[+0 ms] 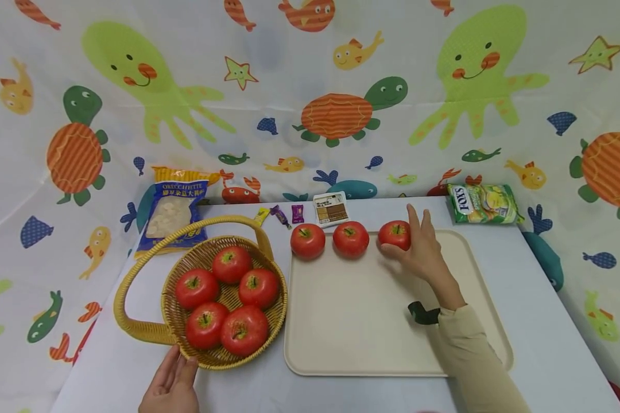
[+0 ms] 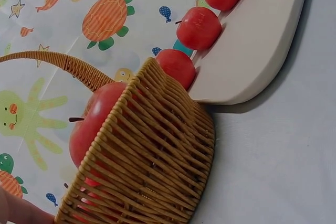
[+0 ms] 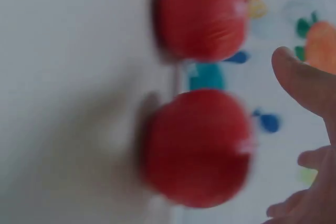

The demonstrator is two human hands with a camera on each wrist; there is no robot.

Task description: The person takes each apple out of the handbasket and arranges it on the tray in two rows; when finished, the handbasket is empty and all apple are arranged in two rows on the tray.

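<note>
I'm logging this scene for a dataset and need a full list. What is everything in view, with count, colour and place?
Tomatoes in basket: five, red, in the wicker basket.
Tomatoes on tray: three, red, in a row along the tray's far edge.
Basket: one, yellow wicker with a handle, left of the tray.
Tray: one, cream, table centre.
Pasta bag: one, blue and yellow, behind the basket.
Wrapped sweets: three, yellow and purple, behind the tray.
Small box: one, white and brown, beside the sweets.
Fox's bag: one, green, far right corner.
Table: one, pale grey.
Left hand: rests at the basket's near rim.
Right hand: fingers around the rightmost tray tomato.
</note>
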